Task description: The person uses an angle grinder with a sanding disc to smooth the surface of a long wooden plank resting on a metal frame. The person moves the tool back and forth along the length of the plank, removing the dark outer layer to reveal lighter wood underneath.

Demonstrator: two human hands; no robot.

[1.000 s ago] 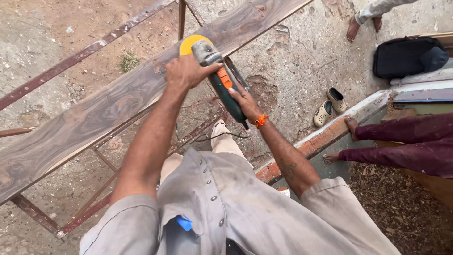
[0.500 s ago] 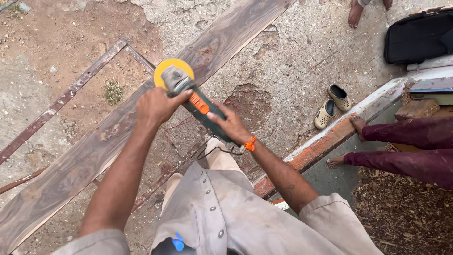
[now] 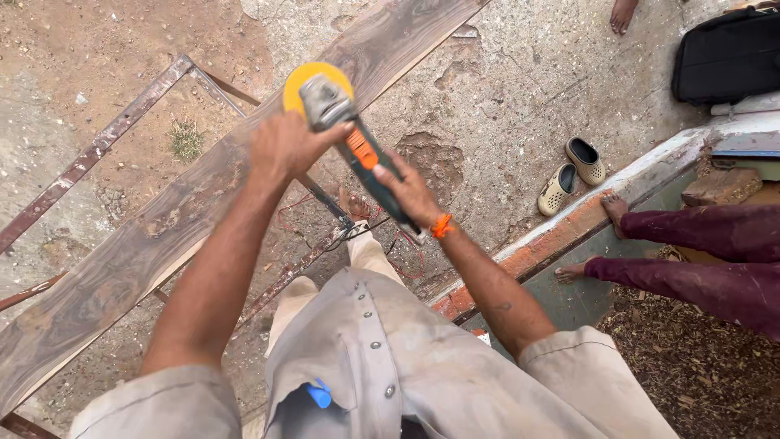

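I hold an angle grinder (image 3: 345, 130) with a yellow sanding disc (image 3: 305, 77) over a long dark-grained wooden plank (image 3: 162, 236). My left hand (image 3: 284, 146) grips the front of the tool near its grey head. My right hand (image 3: 410, 191), with an orange band at the wrist, is closed around the dark green and orange rear handle. The plank lies slantwise on a rusty metal frame (image 3: 97, 146). The disc sits on the plank's upper part.
A pair of pale slip-on shoes (image 3: 573, 172) lies on the cracked concrete. Another person's legs in maroon trousers (image 3: 699, 252) rest on a painted ledge (image 3: 569, 232) at right. A black bag (image 3: 727, 53) sits at top right. Red wire trails under the frame.
The grinder and both hands have travelled along the plank toward its upper end, and my view has shifted so the plank's far end shows more.
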